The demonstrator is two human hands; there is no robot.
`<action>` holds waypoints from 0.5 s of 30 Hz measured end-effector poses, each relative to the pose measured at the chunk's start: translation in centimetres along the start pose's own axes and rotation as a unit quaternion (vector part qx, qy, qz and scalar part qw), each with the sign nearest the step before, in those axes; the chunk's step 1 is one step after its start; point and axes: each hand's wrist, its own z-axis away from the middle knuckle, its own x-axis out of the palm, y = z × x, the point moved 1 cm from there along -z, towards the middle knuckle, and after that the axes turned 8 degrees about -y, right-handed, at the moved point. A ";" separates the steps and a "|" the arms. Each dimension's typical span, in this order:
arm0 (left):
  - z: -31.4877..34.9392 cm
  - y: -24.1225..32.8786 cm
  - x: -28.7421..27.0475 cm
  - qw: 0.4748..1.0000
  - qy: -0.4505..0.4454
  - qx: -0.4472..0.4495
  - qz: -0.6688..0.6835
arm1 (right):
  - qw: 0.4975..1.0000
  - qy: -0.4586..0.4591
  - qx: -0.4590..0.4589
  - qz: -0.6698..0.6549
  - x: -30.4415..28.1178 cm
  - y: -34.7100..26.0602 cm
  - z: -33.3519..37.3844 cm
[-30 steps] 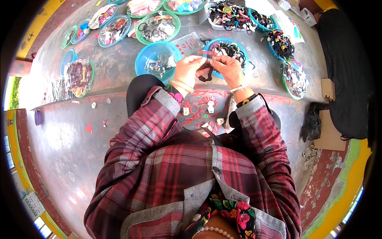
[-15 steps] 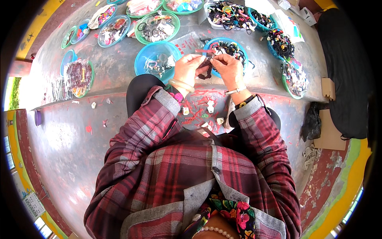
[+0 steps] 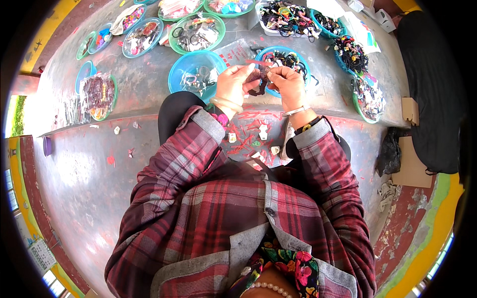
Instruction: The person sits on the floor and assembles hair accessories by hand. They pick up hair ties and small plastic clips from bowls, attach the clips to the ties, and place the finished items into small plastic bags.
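Note:
In front of me I hold a dark maroon hair tie (image 3: pixel 256 91) between both hands, its loop hanging down between them. My left hand (image 3: pixel 231 85) pinches its left side with thumb and fingers. My right hand (image 3: pixel 289 90) grips the other side with bent fingertips. A thin red strip (image 3: pixel 259 63) sticks out above the fingers; whether it is joined to the hair tie cannot be made out. Behind my right hand stands a blue basin (image 3: pixel 307 70) of dark hair ties. Another blue basin (image 3: pixel 174 68), holding small bagged pieces, is beside my left hand.
Several more basins surround the work spot, including a green one (image 3: pixel 221 34) and a white tray (image 3: pixel 268 33) of hair ties. Red scraps (image 3: pixel 240 144) and small white cards (image 3: pixel 263 132) litter the lower floor below the step. A black bag (image 3: pixel 388 154) lies at the right.
My right hand has shifted slightly, its fingers curling closer at the hair tie. My left hand has hardly moved. The hair tie stays between them.

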 end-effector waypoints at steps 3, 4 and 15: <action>-0.1 0.0 -0.1 1.000 -0.006 0.002 0.006 | 0.999 -0.018 -0.005 -0.038 0.0 0.1 0.0; 0.0 0.0 0.0 1.000 -0.007 0.004 0.007 | 0.999 -0.021 -0.009 -0.040 -0.1 0.3 0.0; -0.1 -0.1 -0.3 0.999 -0.048 0.014 0.008 | 0.997 -0.023 0.013 -0.077 0.2 -0.5 0.2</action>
